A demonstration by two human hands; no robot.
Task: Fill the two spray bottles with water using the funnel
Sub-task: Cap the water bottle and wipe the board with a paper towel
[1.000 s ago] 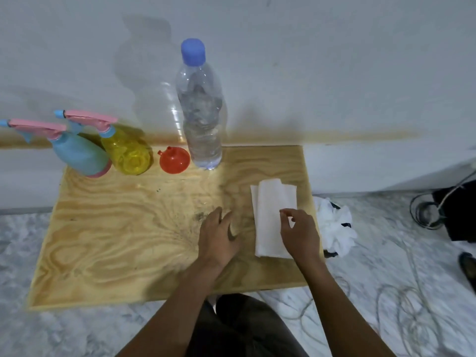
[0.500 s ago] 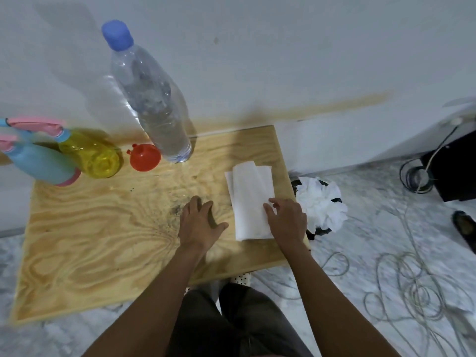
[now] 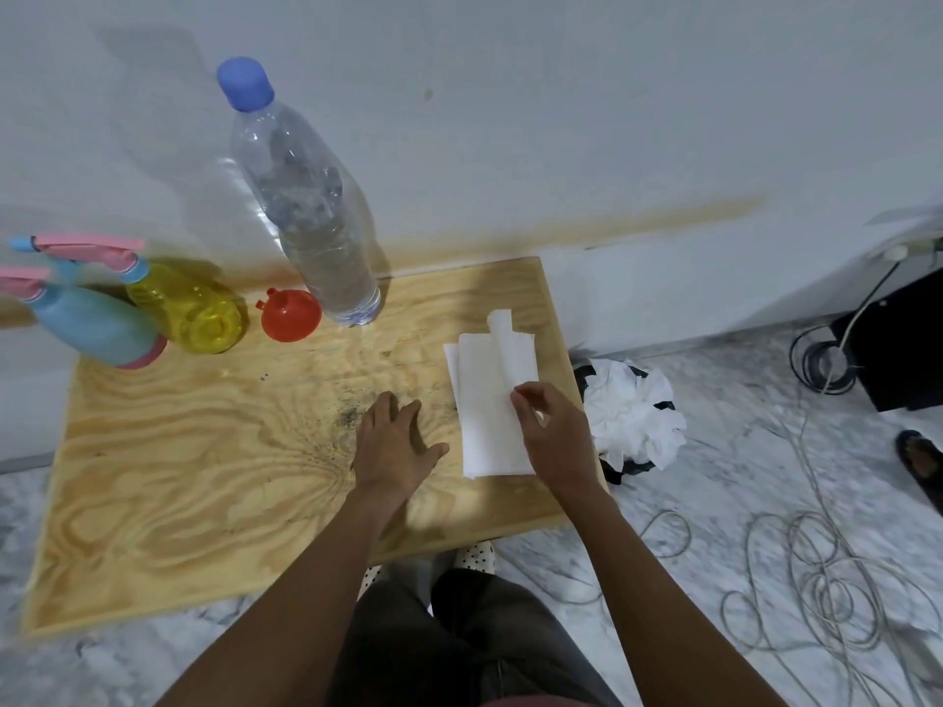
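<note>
The left hand (image 3: 395,446) lies flat on the board (image 3: 178,477), fingers straight, holding nothing. The right hand (image 3: 553,431) is curled at the tissue (image 3: 490,400); whether it pinches a layer I cannot tell. The funnel (image 3: 291,316) sits ahead and left of the left hand, the capped water bottle (image 3: 316,222) just beside it, and the yellow sprayer (image 3: 199,313) and blue sprayer (image 3: 97,324) farther left, heads on. A careless reach could tip the tall bottle, and pouring through an unsteadied funnel would likely wet the bare plywood. Past the right hand, off the board's edge, stands a bin (image 3: 633,415) of crumpled tissue. Cables (image 3: 816,579) loop over the marble floor.
</note>
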